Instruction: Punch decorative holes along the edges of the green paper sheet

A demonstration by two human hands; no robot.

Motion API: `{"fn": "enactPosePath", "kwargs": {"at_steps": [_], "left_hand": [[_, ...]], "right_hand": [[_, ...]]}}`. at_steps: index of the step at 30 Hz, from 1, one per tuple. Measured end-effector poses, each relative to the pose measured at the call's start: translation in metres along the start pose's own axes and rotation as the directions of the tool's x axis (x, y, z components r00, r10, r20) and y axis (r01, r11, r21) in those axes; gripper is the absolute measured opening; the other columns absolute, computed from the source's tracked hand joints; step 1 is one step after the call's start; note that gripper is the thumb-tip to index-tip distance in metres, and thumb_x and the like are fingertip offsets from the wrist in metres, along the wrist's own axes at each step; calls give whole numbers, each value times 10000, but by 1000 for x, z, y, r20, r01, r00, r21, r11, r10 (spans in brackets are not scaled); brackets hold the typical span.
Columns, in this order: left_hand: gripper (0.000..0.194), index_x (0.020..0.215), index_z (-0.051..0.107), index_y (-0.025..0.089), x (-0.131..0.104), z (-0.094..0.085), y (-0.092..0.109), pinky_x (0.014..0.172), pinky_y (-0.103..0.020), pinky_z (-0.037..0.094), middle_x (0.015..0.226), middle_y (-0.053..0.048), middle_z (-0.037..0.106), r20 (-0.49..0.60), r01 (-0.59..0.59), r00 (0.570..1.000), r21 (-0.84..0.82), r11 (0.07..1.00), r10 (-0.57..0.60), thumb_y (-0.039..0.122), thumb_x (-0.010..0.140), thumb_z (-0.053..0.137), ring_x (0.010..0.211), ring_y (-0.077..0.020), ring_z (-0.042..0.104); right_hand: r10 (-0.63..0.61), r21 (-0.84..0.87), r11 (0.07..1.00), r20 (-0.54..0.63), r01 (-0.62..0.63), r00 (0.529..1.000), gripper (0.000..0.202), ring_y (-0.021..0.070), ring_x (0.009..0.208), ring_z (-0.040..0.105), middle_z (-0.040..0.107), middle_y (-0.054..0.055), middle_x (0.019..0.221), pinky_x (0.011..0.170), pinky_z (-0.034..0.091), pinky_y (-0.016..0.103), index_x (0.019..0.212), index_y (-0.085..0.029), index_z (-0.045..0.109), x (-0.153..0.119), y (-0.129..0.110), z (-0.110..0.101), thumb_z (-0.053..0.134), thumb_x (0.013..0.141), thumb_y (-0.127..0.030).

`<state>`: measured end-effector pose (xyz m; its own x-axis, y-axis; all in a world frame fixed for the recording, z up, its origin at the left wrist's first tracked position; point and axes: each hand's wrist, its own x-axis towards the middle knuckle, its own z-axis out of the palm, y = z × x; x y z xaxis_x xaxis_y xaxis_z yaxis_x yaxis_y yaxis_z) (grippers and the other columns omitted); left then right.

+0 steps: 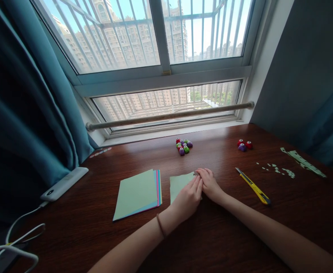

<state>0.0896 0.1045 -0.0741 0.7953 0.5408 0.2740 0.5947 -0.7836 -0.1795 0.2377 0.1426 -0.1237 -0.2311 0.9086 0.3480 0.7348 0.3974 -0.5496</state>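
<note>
Bare forearms [143, 240] are stretched inward from the lower edge over a glossy reddish-brown wooden table [78, 227], with a thin brown band [160, 226] worn at the left wrist. On the long white plastic device [66, 182] at the far left, a small dark round mark is shown, too small to be read.

A small, flat sheet of pale green paper [180, 185] is laid near the middle of the table, its right side partly covered by the hands. At its far right corner a small dark patch is seen, which cannot be made out.

The left hand [188, 194] is laid across the sheet, its fingers straight and side by side. By the right hand [211, 184], fingers gently bent, the sheet's right edge is met, the fingertips of both hands being close together. Whether anything is clamped under either hand cannot be told.

To the left, a stack of coloured paper [138, 193] is topped with pale green, pink and blue showing at its edges. To the right, a yellow and black utility knife [254, 186] is placed with its blade exposed. Beyond it, 2 red and 1 purple plastic pieces [242, 147] are grouped.
</note>
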Motion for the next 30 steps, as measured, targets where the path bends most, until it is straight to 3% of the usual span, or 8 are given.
{"fn": "enactPosePath", "kwargs": {"at_steps": [9,12,16,20,23,25,28,30], "left_hand": [[611,1239,351,-51,-8,-5,-4,1029,-377,319,1296,-231,395,-7,35,999,-236,971,-38,37,636,387,1248,-271,309],[565,1211,387,-20,-3,-9,-5,1029,-367,319,1254,-214,438,-40,63,996,-343,937,-82,27,647,403,1216,-261,356],[460,1160,423,120,3,-2,-3,1001,-392,346,1188,-136,472,-80,126,976,-541,831,-201,62,708,476,1154,-238,403],[432,1128,438,166,1,14,-4,954,-431,362,1189,-124,426,-120,259,876,-701,665,-467,130,722,579,1126,-250,402],[150,911,551,175,-1,19,-11,854,-382,413,973,-69,535,-27,314,824,-809,497,-566,206,766,574,936,-218,508],[133,851,577,168,-1,20,-17,785,-336,430,876,-52,569,58,310,783,-899,309,-619,276,773,581,839,-202,536],[238,869,592,145,-3,25,-27,725,-290,430,836,-57,601,158,258,707,-965,43,-689,365,779,569,786,-189,551],[278,870,597,131,-5,31,-32,711,-277,425,818,-62,611,187,242,680,-970,-24,-708,392,797,536,769,-182,552]], "right_hand": [[69,-144,988,130,-50,989,442,290,1170,279,428,76,1274,1007,203,479,1246,-151,425,-2,-18,-6,329,815,-178],[96,-102,991,138,-83,986,418,272,1181,281,428,57,1281,1017,180,485,1215,-164,449,-1,-14,-4,328,816,-188],[131,37,990,89,-134,987,371,252,1167,320,491,64,1215,1021,202,455,1146,-159,500,1,-9,-2,380,801,-218],[190,277,944,-3,-181,982,375,251,1097,413,542,100,1114,978,292,425,1094,-145,528,2,-8,-5,473,791,-360],[276,507,834,-40,-218,960,376,231,1034,483,554,101,1084,916,370,380,1067,-154,536,2,-6,-11,476,796,-407],[303,594,775,-48,-217,952,333,219,989,518,575,89,1047,881,395,360,1033,-159,553,2,-6,-17,463,810,-389],[246,560,804,-7,-200,969,229,205,878,551,614,63,925,827,409,344,906,-165,614,3,-5,-26,513,789,-333],[138,447,882,60,-150,989,132,203,863,540,621,41,865,845,381,348,787,-182,651,3,-5,-29,595,735,-289]]}}
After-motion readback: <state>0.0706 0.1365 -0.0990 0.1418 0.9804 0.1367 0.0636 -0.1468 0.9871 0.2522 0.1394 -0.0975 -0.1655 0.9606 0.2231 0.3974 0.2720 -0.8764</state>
